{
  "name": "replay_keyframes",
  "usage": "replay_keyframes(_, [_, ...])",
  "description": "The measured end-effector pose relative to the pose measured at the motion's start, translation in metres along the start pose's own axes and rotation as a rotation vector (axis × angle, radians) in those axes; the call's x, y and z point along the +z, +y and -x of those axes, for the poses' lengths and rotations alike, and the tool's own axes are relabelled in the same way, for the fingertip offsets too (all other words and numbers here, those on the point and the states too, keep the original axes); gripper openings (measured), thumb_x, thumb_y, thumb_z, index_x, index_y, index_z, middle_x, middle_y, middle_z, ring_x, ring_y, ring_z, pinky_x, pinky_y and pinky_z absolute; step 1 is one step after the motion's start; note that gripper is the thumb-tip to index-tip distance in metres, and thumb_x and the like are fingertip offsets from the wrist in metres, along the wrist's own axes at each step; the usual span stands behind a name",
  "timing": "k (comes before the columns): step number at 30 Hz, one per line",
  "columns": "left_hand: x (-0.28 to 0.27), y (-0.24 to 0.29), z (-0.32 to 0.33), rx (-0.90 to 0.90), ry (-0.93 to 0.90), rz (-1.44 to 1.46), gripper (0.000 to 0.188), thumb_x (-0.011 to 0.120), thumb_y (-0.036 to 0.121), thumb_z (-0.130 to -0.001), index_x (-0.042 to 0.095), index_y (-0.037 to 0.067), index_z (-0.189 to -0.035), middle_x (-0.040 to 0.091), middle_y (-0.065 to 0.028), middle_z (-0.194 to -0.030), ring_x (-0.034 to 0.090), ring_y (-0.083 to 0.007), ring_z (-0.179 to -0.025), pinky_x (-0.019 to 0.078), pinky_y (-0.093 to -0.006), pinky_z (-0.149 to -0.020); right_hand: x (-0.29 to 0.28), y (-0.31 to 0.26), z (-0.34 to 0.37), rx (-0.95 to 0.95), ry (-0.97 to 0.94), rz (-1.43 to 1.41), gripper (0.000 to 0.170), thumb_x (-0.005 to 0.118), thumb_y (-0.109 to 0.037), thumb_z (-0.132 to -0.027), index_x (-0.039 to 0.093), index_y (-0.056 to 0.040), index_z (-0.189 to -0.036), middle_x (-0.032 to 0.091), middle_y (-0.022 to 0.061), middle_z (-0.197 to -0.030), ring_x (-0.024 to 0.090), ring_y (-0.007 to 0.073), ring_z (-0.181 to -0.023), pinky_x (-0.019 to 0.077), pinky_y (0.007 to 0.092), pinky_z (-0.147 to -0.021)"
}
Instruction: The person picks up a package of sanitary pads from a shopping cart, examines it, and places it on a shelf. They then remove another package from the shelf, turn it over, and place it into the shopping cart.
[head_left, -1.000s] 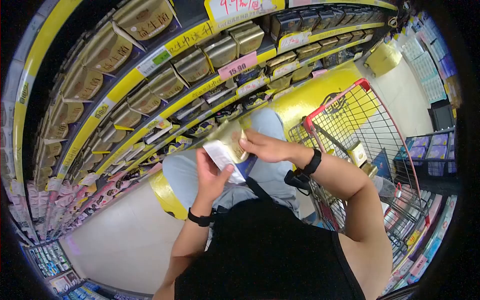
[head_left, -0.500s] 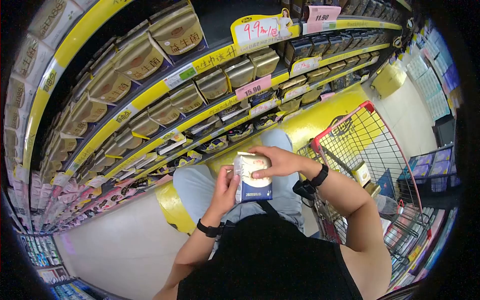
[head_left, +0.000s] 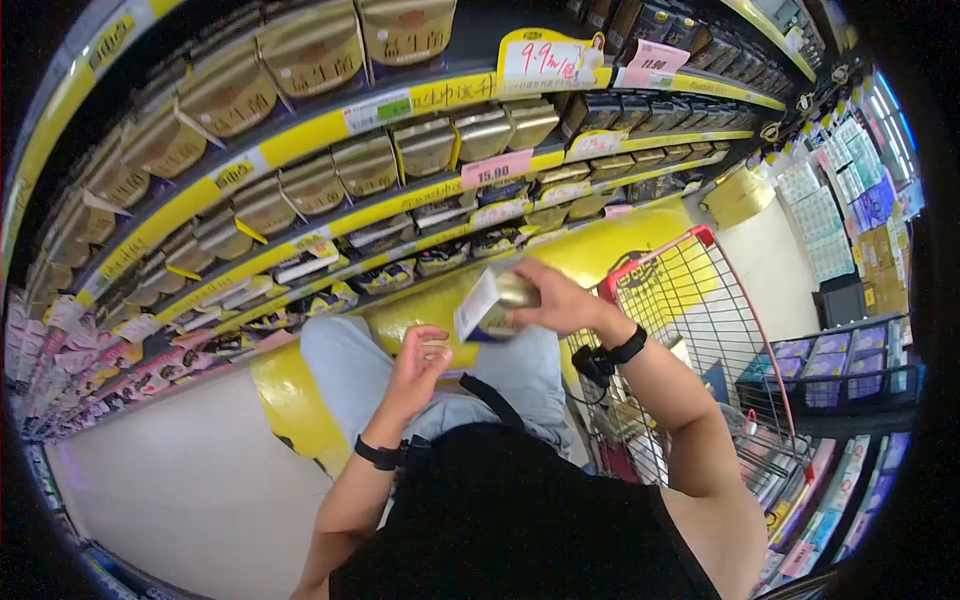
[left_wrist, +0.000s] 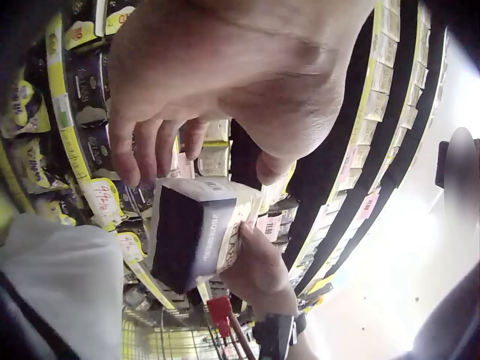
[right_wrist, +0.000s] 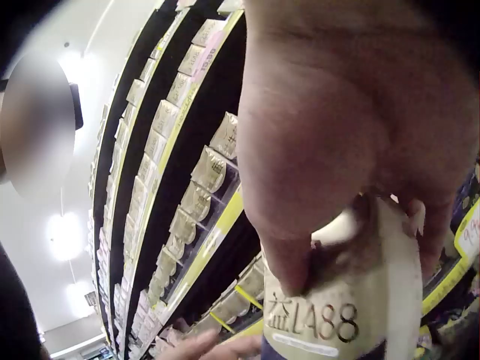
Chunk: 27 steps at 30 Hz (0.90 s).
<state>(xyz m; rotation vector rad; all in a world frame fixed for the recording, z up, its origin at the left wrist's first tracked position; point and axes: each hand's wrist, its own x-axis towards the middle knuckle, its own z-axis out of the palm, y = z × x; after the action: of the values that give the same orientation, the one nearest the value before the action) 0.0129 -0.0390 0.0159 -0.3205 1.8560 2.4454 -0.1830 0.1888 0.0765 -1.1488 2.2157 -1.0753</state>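
My right hand grips a pack of sanitary pads over my lap, thumb on one face and fingers round the other side. The pack is gold on the front, white along the side and navy at the bottom; it is tilted and slightly blurred in the head view. Up close in the right wrist view, the gold face of the pack reads "LA88" below the thumb. My left hand is held to the left of the pack, fingers loosely bent with nothing in them. In the left wrist view its fingers hang just above the pack.
Long curved shelves full of similar gold packs run ahead and to the left, with pink and yellow price tags. A red-rimmed wire shopping cart holding some goods stands at my right. Farther right is a rack of purple packs.
Both hands were on the pack before; my left hand has let go and drawn back left. My right hand has turned and tilted the pack and moved it forward.
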Motion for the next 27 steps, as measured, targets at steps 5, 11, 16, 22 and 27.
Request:
replay_keyframes(5, [-0.009,-0.024,0.009,-0.102,-0.021,0.082,0.042,0.068,0.011,-0.094,0.045,0.007,-0.128,0.054,-0.0082,-0.122,0.058,-0.0138,-0.102,0.0502,-0.0287,-0.085,-0.028,-0.019,0.008,0.051,0.166,0.042,0.062,0.081,-0.015,-0.073,0.047,-0.0002,-0.122,0.057,0.0202,-0.117,0.058,0.0334,-0.109,0.0457,0.0392,-0.098])
replay_keyframes(11, [0.010,-0.013,0.031,0.014,0.028,0.037,0.060,0.078,0.018,-0.086,0.046,0.007,-0.135,0.058,-0.0085,-0.114,0.058,-0.0179,-0.108,0.0487,-0.0305,-0.090,0.018,-0.046,0.013,0.190,-0.266,0.033,0.060,0.084,-0.026,-0.076,0.046,-0.0022,-0.117,0.064,0.0165,-0.100,0.063,0.0283,-0.094,0.0496,0.0366,-0.087])
replay_keyframes(16, [-0.011,-0.023,0.033,0.267,0.152,-0.373,0.056,0.084,0.028,-0.079,0.058,0.001,-0.121,0.062,-0.0172,-0.111,0.062,-0.0346,-0.105,0.0484,-0.0401,-0.091,0.073,-0.061,0.015,0.177,-0.339,-0.151,0.073,0.086,-0.026,-0.077,0.043,-0.0015,-0.131,0.064,0.0178,-0.113,0.063,0.0260,-0.107,0.0493,0.0372,-0.091])
replay_keyframes(22, [-0.029,-0.038,0.050,0.196,0.170,-0.359,0.051,0.084,0.026,-0.079,0.058,0.002,-0.116,0.063,-0.0154,-0.108,0.062,-0.0327,-0.102,0.0489,-0.0388,-0.089,0.088,-0.073,0.011,0.163,-0.407,-0.120,0.070,0.082,-0.027,-0.082,0.042,0.0002,-0.132,0.068,0.0244,-0.105,0.068,0.0375,-0.099,0.0524,0.0406,-0.084])
replay_keyframes(27, [-0.024,-0.062,0.061,0.174,0.179,-0.380,0.053,0.084,0.017,-0.077,0.056,0.002,-0.120,0.060,-0.0116,-0.110,0.060,-0.0228,-0.102,0.0498,-0.0359,-0.089,0.099,-0.071,0.018,0.265,-0.435,0.061,0.060,0.081,-0.020,-0.082,0.048,-0.0016,-0.129,0.069,0.0184,-0.108,0.068,0.0293,-0.101,0.0516,0.0382,-0.087])
